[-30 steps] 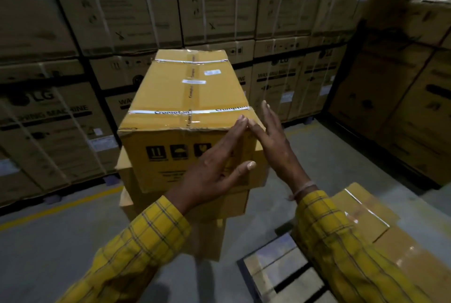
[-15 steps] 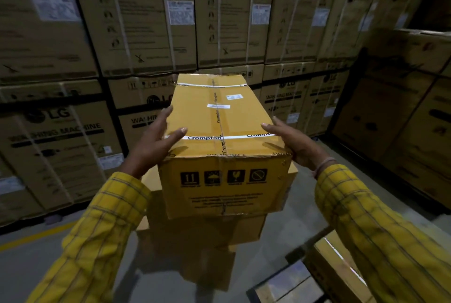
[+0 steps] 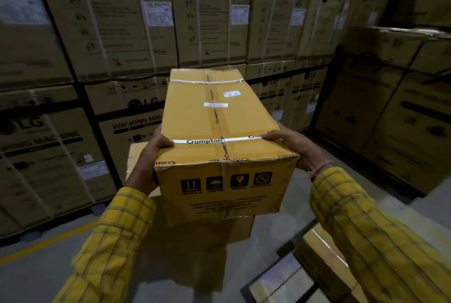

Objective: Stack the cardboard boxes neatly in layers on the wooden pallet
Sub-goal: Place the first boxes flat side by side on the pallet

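Fingers of the left hand [image 3: 148, 163] wrap the near left corner of the yellow box [image 3: 219, 132], thumb hooked over the top by the white strap, while the right hand [image 3: 290, 146] clasps the near right edge likewise; both grip only the near end, so the long box, held above the boxes below [image 3: 139, 156], could dip at its far end or slide off the taped surface. Against half a second ago, both hands have closed tighter and nearer the front corners; the box sits higher and closer, with the pallet [image 3: 280, 285] and its box [image 3: 324, 261] low right.
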Available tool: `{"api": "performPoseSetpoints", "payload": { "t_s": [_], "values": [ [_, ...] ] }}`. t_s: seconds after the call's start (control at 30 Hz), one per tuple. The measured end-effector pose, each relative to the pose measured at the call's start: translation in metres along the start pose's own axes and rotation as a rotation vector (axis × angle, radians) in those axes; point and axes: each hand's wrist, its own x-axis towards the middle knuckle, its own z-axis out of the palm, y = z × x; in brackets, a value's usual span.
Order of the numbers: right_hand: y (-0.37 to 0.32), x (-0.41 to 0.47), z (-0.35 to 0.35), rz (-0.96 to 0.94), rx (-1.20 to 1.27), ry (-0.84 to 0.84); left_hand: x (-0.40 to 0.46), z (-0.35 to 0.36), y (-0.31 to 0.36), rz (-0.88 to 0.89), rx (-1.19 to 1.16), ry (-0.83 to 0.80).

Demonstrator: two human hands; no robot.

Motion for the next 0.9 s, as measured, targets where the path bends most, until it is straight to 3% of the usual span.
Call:
{"api": "performPoseSetpoints", "payload": {
  "t_s": [0.17, 0.33, 0.67, 0.9],
  "values": [
    [0.003, -0.062, -0.067, -0.112, -0.039, 0.104, -0.012, 0.075, -0.004, 0.052, 0.043, -0.138],
    [0.022, -0.162, -0.157, -0.183, -0.135, 0.273, -0.031, 0.196, -0.025, 0.048, 0.12, -0.301],
    [0.115, -0.407, -0.345, -0.14, -0.165, 0.593, -0.125, 0.449, -0.147, -0.087, 0.153, -0.653],
    [0.175, -0.532, -0.424, -0.105, -0.145, 0.741, -0.194, 0.574, -0.216, -0.191, 0.126, -0.723]
  ]
}}
